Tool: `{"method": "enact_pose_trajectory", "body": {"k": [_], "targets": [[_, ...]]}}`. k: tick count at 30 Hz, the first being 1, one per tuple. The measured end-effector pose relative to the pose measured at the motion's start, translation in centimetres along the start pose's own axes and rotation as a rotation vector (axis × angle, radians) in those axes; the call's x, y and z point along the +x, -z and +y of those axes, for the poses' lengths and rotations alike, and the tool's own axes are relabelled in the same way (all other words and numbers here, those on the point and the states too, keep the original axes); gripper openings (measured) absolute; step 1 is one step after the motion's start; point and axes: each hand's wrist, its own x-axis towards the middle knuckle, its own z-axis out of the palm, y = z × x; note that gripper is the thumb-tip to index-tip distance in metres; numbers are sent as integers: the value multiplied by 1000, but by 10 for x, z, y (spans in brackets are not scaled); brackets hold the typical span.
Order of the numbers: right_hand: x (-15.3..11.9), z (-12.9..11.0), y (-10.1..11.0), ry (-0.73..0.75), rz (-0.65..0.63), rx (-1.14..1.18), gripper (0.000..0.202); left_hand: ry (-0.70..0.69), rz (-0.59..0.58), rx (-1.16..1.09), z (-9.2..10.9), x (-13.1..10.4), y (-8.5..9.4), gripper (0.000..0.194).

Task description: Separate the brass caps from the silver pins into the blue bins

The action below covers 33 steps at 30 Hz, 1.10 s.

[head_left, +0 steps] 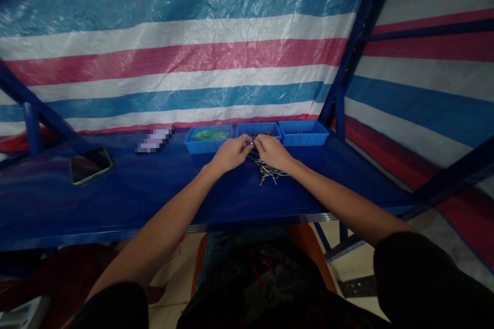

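Over the blue table, in front of the bins, the fingertips of both hands come together. My left hand (230, 154) is closed in a pinch at a small brass-coloured piece (252, 143). From the other side my right hand (273, 153) pinches at the same piece; its exact shape is too small to make out. Thin metal rods (275, 172), several with brass-coloured ends, lie in a loose pile beneath and beside my right hand, which hides part of them. Just behind the hands, the middle blue bin (241, 127) contains small dark metal parts.
The left blue bin (188, 144) holds green material; the right blue bin (304, 140) contains little that shows. A dark phone (91, 165) and a blurred-out flat item (154, 140) lie left on the blue table (154, 200). Blue posts and striped sheeting (185, 56) enclose the table.
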Motion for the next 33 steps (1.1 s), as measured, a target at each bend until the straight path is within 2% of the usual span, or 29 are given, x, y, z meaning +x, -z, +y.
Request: {"method": "enact_pose_trajectory", "body": {"k": [7,11,17,24,27,33], "targets": [[-2,-2,3,79,27,126,16,67,48,95,2,1,4,30],[-3,-2,5,91,83,154,14,74,35,122,4,2,5,37],[-1,2,4,66,148,280,19,120,27,107,5,2,5,40],[1,4,3,-19,140,462,21,142,36,78,4,2,7,39],[0,5,6,-12,162,437,19,139,24,58,6,2,9,40],[-2,3,10,121,164,257,12,66,-14,1,10,0,9,38]]}}
